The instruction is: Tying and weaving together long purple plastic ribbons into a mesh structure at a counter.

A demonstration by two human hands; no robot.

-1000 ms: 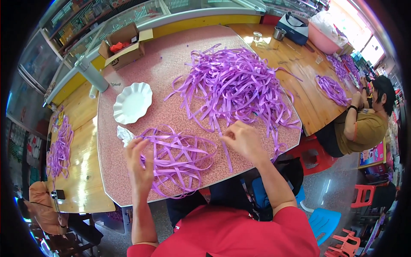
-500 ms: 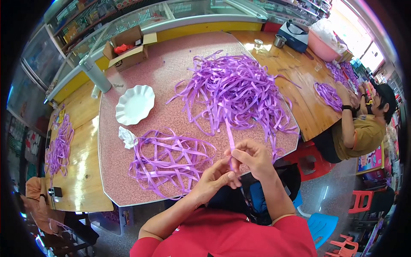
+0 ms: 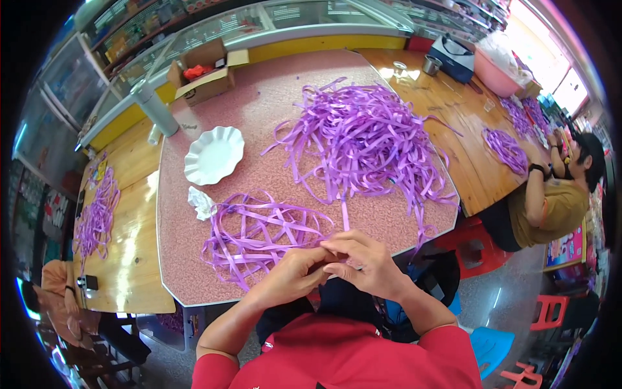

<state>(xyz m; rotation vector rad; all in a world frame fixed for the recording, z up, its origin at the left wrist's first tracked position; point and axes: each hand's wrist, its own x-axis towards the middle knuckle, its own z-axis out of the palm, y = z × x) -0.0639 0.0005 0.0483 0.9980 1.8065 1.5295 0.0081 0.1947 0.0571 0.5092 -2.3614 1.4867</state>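
Observation:
A purple ribbon [image 3: 345,215] runs from a large tangled heap of ribbon [image 3: 363,139] down to my hands at the table's near edge. Both hands meet there, fingers bent together. My right hand [image 3: 364,260] pinches the ribbon, its fingertips close over those of my left hand [image 3: 299,272]. The left fingers are curled at the same spot, and the ribbon between them is mostly hidden. Just beyond my left forearm lies a looser pile of looped purple ribbon [image 3: 256,233].
On the pink table [image 3: 272,84] are a white scalloped dish [image 3: 214,155], crumpled white tissue [image 3: 202,203], a grey-green flask [image 3: 154,107] and an open cardboard box [image 3: 206,81]. One person [image 3: 551,201] handles ribbon at right; another [image 3: 61,298] sits at left.
Both hands have drawn closer to my body and slightly left, fingers now more tightly together. Less ribbon shows at the fingertips. The whole view has shifted slightly.

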